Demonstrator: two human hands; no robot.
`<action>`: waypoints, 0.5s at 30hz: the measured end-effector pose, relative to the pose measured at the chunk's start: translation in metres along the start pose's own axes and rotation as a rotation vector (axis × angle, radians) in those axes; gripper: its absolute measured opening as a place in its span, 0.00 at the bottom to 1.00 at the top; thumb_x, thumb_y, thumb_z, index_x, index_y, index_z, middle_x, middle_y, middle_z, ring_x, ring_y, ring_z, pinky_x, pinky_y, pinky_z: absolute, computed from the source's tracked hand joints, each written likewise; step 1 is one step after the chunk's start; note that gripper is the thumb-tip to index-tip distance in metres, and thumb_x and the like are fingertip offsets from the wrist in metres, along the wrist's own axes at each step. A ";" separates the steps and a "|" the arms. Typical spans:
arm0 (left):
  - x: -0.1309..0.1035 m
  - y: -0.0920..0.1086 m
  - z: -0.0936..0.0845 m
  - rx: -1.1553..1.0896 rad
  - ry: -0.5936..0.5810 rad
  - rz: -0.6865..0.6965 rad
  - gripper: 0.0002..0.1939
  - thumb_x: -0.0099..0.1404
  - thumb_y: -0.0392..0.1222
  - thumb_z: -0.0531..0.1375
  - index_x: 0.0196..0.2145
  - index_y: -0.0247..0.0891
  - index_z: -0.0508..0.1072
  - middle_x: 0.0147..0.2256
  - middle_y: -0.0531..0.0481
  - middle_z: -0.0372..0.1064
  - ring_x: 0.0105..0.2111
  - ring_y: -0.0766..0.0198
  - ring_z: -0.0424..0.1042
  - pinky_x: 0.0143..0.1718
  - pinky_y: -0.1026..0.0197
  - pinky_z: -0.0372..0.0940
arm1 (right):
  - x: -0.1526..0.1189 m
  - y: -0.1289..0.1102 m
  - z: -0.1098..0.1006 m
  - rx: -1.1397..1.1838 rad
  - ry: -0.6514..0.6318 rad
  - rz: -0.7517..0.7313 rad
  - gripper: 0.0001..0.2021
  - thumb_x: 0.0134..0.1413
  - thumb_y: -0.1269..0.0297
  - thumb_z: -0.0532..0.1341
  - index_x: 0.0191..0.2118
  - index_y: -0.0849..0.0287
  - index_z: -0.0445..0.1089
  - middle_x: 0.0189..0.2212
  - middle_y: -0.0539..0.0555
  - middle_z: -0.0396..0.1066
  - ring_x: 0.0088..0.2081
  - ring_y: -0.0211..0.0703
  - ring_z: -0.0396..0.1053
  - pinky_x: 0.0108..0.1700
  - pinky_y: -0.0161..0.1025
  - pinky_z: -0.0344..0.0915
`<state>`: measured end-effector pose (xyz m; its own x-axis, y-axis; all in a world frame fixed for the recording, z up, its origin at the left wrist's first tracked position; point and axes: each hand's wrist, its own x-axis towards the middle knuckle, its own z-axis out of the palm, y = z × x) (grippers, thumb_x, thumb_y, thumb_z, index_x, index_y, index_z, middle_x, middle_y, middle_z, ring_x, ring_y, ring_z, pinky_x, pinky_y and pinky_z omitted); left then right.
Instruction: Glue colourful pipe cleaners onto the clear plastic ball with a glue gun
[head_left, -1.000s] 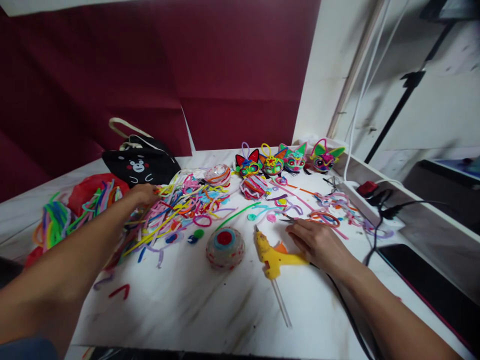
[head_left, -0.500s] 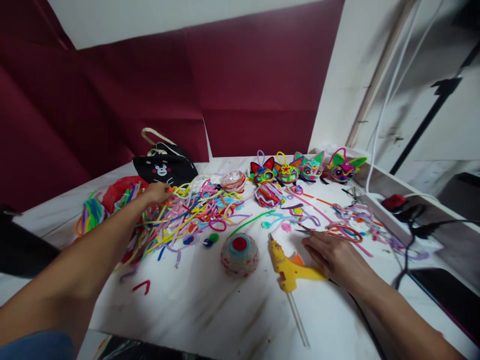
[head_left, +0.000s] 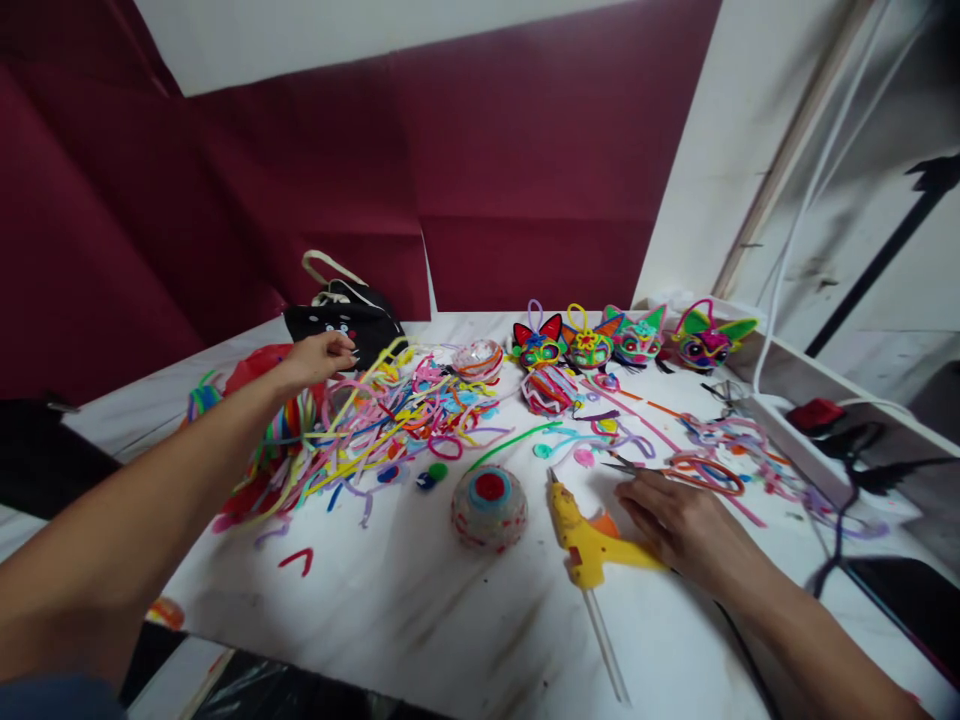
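Note:
My left hand (head_left: 321,358) hovers over the left end of a tangled pile of colourful pipe cleaners (head_left: 397,410), in front of a black bag. Its fingers are bent together, and anything between them is too small to make out. My right hand (head_left: 675,515) rests on the table beside the handle of a yellow glue gun (head_left: 585,540), its curled fingers just below orange-handled scissors (head_left: 705,472); whether it grips either is unclear. A clear dome (head_left: 490,508) with a blue ring and red centre sits left of the glue gun.
Several cat-like ornaments (head_left: 637,338) line the back. Two striped balls, one of them a red one (head_left: 549,390), lie before them. The black bag (head_left: 345,318) stands back left. A power strip (head_left: 795,440) and a phone (head_left: 904,610) are at the right.
My left hand has lifted off the pipe cleaners near the bag, and the orange piece at its fingertips no longer shows. The view has shifted slightly left. My right hand stays by the glue gun.

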<state>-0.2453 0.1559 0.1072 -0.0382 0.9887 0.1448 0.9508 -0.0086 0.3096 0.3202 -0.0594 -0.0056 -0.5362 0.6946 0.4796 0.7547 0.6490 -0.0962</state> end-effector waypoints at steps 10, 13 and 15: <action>-0.047 -0.033 0.001 0.216 -0.188 -0.076 0.19 0.75 0.49 0.65 0.57 0.35 0.74 0.56 0.43 0.73 0.52 0.49 0.77 0.52 0.44 0.76 | 0.003 -0.007 -0.002 0.024 -0.006 -0.004 0.14 0.71 0.71 0.53 0.42 0.57 0.77 0.35 0.57 0.80 0.31 0.44 0.80 0.32 0.37 0.72; -0.050 -0.029 0.010 0.206 -0.209 -0.064 0.18 0.75 0.49 0.64 0.56 0.36 0.75 0.55 0.44 0.74 0.51 0.50 0.77 0.51 0.46 0.76 | 0.003 -0.008 -0.003 0.017 -0.019 0.009 0.15 0.71 0.72 0.52 0.42 0.58 0.77 0.34 0.56 0.80 0.31 0.45 0.80 0.32 0.37 0.72; -0.046 -0.023 0.009 0.182 -0.145 -0.047 0.18 0.75 0.49 0.64 0.56 0.35 0.75 0.55 0.44 0.74 0.50 0.50 0.77 0.51 0.46 0.77 | 0.003 -0.007 -0.003 0.017 -0.032 0.012 0.15 0.70 0.72 0.52 0.42 0.59 0.77 0.34 0.56 0.79 0.31 0.45 0.80 0.32 0.37 0.72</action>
<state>-0.2624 0.1117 0.0846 -0.0519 0.9986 -0.0062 0.9893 0.0522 0.1366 0.3140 -0.0626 -0.0009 -0.5389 0.7119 0.4503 0.7549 0.6453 -0.1167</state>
